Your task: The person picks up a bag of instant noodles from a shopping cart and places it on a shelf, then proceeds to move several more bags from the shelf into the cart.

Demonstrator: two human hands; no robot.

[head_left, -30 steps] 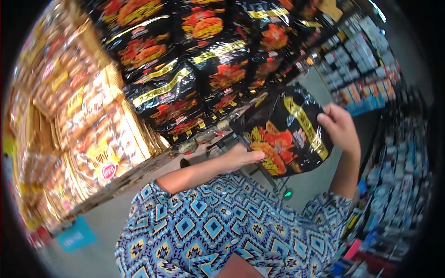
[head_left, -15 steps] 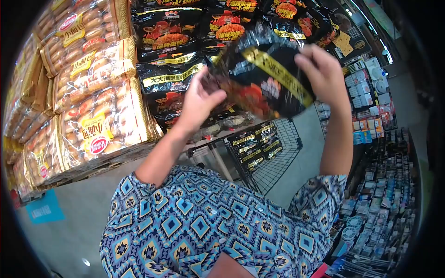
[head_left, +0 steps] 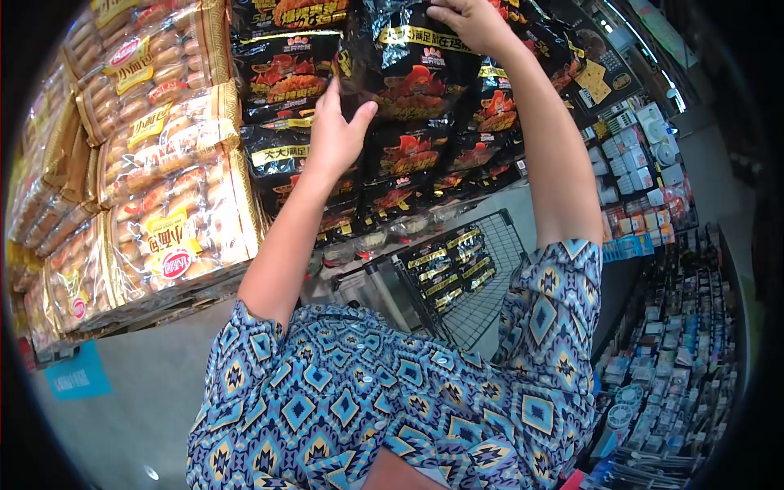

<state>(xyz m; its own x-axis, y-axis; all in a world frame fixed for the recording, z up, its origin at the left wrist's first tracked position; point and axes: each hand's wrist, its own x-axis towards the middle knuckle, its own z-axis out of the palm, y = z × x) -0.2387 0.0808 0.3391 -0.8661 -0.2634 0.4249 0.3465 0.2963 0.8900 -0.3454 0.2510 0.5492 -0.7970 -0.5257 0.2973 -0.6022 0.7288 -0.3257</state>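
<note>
Over the black-packet display: held packet (head_left: 420, 77) in front of the stacked packets (head_left: 408, 155), printed face toward the camera, yellow band uppermost. Whether the stack bears any of its weight: cannot tell.

Right hand (head_left: 474, 23): closed on the upper edge of the held packet, fingers near the top border of the view. Slick film at this one edge could slide or crease, and the packet would swing down at its far side.

Left hand (head_left: 336, 139): thumb and fingers parted wide, at the lower left edge of the held packet. Contact not clear; if there is none, the right hand alone steadies it.

Stacked packets: glossy, soft, leaning on one another. A push from the held packet could shift a neighbor and start a slide toward the display's front edge.

Gold bread packs (head_left: 175, 237): stacked beside the black packets, near the left forearm. An elbow swung outward could knock the nearest pack.

Wire cart (head_left: 474, 333): below the hands, just in front of the display, with black packs (head_left: 449, 265) in its basket. Judged risk: a dropped packet could strike the rim and land on the floor.

Wrapper: a hard pinch could strain the seal; no tear seen.
</note>
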